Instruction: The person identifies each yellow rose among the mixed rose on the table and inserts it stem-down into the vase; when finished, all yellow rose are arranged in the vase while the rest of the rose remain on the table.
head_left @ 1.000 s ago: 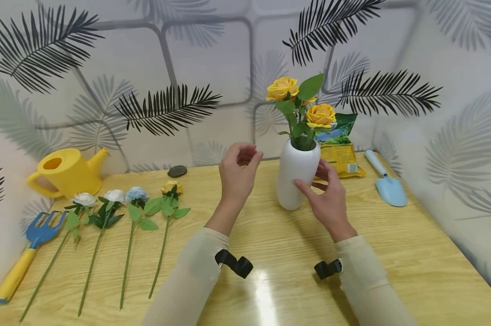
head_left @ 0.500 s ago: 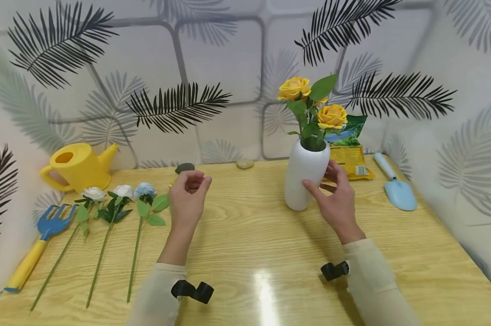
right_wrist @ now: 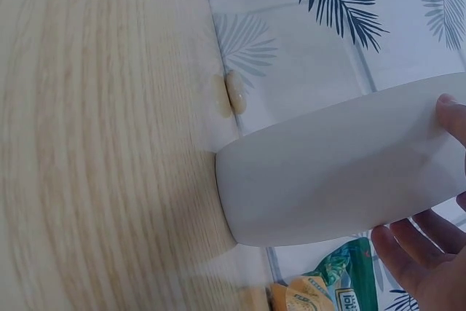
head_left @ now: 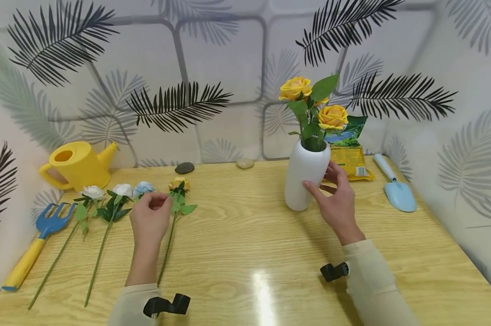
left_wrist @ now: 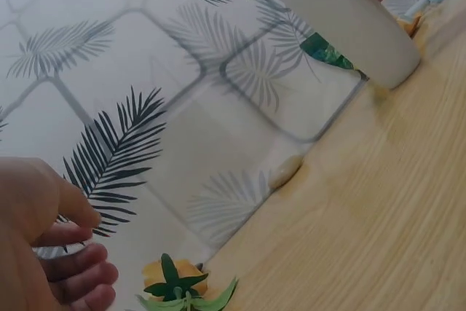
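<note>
Vase [head_left: 306,176]: stood on the desk [head_left: 229,235] with yellow roses [head_left: 332,117] in it, packet [head_left: 347,159] behind | right hand [head_left: 338,206]: held its side, thumb and fingers around it | left hand [head_left: 150,219]: loosely curled, gap narrow, near blue rose [head_left: 144,187]; contact unclear

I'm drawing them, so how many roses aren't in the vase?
4, from left to right: one white rose, another white rose, a blue rose partly behind the left hand, then a yellow rose beside it.

Left hand [head_left: 149,219], fingers [left_wrist: 81,282] loosely curled, right hand [head_left: 336,203] gripping (thumb [right_wrist: 453,117] set apart)
</note>
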Available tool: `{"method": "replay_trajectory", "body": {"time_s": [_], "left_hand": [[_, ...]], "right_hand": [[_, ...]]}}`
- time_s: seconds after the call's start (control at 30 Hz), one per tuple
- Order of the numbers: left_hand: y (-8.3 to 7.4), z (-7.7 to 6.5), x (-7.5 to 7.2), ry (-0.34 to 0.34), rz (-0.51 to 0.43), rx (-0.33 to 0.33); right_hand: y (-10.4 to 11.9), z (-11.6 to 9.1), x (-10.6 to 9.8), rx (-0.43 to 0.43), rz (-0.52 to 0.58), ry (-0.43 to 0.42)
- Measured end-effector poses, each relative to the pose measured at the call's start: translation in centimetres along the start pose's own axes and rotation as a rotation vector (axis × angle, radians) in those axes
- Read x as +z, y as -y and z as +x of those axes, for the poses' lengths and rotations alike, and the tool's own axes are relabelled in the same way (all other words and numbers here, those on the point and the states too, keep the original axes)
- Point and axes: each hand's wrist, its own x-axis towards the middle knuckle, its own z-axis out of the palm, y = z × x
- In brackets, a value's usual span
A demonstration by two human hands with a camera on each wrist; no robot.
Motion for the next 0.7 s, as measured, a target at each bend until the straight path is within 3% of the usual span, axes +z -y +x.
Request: {"method": "replay_trajectory", "body": {"time_s": [0.27, 0.43, 0.7], "left_hand": [[1.0, -0.1, -0.5, 0.098, 0.197, -0.009], [2.0, 0.1, -0.2, 0.122, 0.285, 0.010], [2.6, 0.2, 0.1, 0.144, 0.340, 0.049]], "right_hand": [[-0.1, 0.0, 0.0, -0.008, 0.006, 0.003], [-0.2, 0.0, 0.0, -0.007, 0.003, 0.005], [-0.2, 0.1, 0.1, -0.029, -0.009, -0.001]]}}
